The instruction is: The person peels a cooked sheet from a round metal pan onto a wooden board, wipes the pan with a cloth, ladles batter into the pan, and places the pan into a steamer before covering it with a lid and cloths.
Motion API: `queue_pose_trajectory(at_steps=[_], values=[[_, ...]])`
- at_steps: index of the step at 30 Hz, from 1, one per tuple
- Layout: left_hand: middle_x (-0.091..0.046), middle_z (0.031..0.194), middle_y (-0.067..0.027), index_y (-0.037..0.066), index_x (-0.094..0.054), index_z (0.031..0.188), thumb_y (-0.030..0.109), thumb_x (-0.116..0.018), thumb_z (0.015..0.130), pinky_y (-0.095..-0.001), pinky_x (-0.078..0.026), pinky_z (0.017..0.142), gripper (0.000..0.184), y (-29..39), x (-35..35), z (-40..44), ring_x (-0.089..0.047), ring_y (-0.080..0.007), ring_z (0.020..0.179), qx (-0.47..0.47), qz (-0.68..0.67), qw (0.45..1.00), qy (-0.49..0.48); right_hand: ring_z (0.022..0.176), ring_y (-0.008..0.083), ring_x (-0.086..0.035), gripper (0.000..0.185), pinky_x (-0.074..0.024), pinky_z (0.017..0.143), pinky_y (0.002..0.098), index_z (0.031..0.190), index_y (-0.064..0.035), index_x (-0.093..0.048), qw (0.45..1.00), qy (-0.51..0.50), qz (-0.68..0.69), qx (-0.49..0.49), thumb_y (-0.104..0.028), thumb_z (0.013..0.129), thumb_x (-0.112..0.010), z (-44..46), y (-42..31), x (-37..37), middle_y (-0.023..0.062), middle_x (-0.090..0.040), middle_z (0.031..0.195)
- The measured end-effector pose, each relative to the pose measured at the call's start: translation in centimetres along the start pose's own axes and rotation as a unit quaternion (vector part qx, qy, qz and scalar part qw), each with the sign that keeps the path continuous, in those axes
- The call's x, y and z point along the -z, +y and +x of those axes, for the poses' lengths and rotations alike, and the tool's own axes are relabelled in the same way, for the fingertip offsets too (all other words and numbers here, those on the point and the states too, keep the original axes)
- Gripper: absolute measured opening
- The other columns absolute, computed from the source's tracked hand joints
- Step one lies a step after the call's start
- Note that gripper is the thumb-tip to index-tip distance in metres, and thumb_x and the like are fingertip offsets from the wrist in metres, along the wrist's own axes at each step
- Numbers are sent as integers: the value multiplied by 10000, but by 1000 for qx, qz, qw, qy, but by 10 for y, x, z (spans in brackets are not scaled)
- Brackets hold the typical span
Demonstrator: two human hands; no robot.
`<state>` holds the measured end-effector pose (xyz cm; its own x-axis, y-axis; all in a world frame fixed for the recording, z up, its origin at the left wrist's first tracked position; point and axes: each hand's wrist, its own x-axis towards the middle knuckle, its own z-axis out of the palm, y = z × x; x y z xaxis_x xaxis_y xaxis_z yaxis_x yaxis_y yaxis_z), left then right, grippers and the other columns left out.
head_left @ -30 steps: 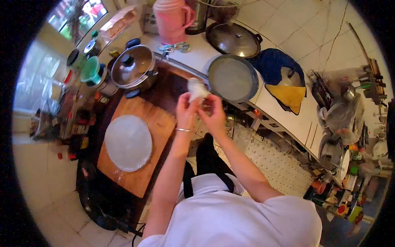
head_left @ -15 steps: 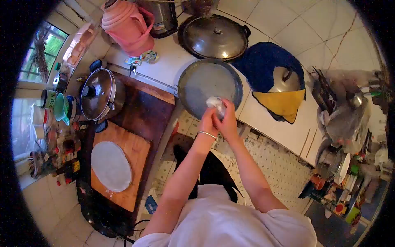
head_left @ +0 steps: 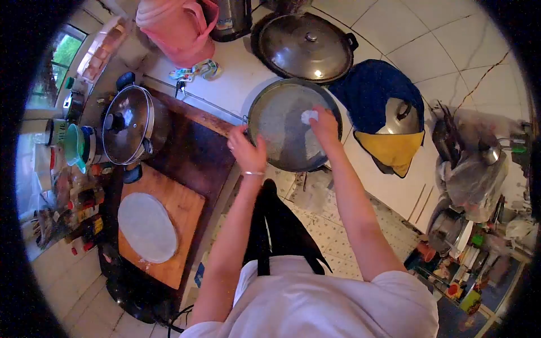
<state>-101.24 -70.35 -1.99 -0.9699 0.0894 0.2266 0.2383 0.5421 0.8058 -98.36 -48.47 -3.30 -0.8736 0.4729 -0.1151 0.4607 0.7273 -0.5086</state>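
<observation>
Holding a crumpled white wad (head_left: 308,116) over a round shallow pan (head_left: 276,107)

The right hand (head_left: 326,130) is pinching the wad in curled fingertips, just right of the pan's middle; whether it is touching the metal, I cannot tell. The left hand (head_left: 248,153) is hovering by the pan's left rim, fingers loosely spread, apparently gripping nothing; rim contact isn't showing clearly.

The pan is seemingly overhanging the edge of the white counter (head_left: 228,93) nearest the hands, so a hard push from the right could be tipping it, with the left perhaps not bracing. Were the pan hot, so small a wad could be leaving the fingertips too close to it; heat isn't showing.

Half a second earlier, both hands are meeting around the wad above the pan's near edge; now the left is sitting apart and the right alone is carrying it farther in. The dough-like disc (head_left: 147,228) is still lying on its wooden board (head_left: 189,213), left of the left hand.
</observation>
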Motion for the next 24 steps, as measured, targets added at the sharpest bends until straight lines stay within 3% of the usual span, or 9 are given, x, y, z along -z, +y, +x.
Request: queue_pose_trajectory(at_steps=[4, 11, 12, 14, 15, 19, 20, 22, 24], values=[[-494, 1047, -166, 46, -393, 1137, 107, -598, 706, -437, -393, 818, 481, -25, -2, 32, -452, -366, 1008, 63, 36, 997, -30, 927, 364, -470, 377, -430, 726, 440, 1043, -73, -499, 987, 126, -69, 73, -74, 686, -622, -12, 5, -19, 171, -495, 959], [-469, 1084, -200, 51, -381, 1159, 46, -488, 759, -454, -443, 724, 415, -53, -23, 47, -504, -396, 910, 61, 56, 977, -198, 860, 331, -492, 184, -426, 739, 401, 926, -75, -574, 975, 103, -170, 99, -87, 743, -558, 25, 24, -36, 166, -518, 883], [-469, 1084, -200, 51, -381, 1159, 46, -488, 759, -454, -443, 724, 415, -53, -23, 45, -504, -396, 910, 61, 56, 976, -200, 846, 331, -497, 147, -426, 730, 404, 898, -73, -581, 987, 94, 115, -65, -108, 765, -530, 53, 13, -34, 170, -521, 874], [-506, 1019, -230, 2, -419, 1105, 25, -468, 742, -433, -421, 791, 367, -51, -24, 45, -497, -399, 931, 18, 29, 987, -158, 812, 327, -506, 143, -427, 707, 413, 855, -59, -588, 976, 114, 165, -90, -137, 799, -482, 61, -10, -69, 184, -528, 829], [-506, 1019, -230, 2, -419, 1105, 25, -468, 742, -433, -421, 791, 367, -52, -26, 43, -497, -399, 931, 19, 27, 987, -159, 792, 324, -511, 162, -427, 694, 419, 840, -46, -587, 987, 136, -75, 50, -146, 812, -462, 46, -25, -101, 193, -533, 792], [-509, 1012, -231, 0, -421, 1104, 9, -468, 717, -431, -422, 788, 389, -54, -19, 48, -504, -403, 912, 15, 17, 989, -145, 793, 342, -546, 205, -439, 736, 410, 882, 18, -555, 954, 107, -67, 273, -145, 807, -456, -10, -63, -70, 200, -555, 785], [-510, 1013, -231, -1, -419, 1109, 5, -467, 715, -431, -421, 786, 397, -54, -16, 48, -503, -404, 914, 28, 17, 986, -162, 812, 347, -548, 188, -439, 743, 407, 875, 6, -565, 973, 37, 193, 123, -130, 802, -457, 5, -61, -21, 190, -561, 804], [-511, 1017, -231, 2, -415, 1117, 0, -466, 715, -433, -422, 780, 405, -59, -21, 44, -503, -405, 914, 18, 20, 988, -151, 831, 351, -550, 174, -438, 750, 404, 868, -6, -574, 898, -36, 436, -37, -115, 797, -458, 26, -51, -11, 180, -568, 823], [-511, 1022, -230, 5, -412, 1126, -6, -464, 715, -435, -422, 773, 414, -60, -24, 46, -503, -406, 914, 10, 21, 990, -139, 690, 329, -531, 166, -440, 631, 400, 831, -36, -581, 990, 101, -28, 96, -159, 809, -471, 37, -41, -59, 182, -563, 813]])
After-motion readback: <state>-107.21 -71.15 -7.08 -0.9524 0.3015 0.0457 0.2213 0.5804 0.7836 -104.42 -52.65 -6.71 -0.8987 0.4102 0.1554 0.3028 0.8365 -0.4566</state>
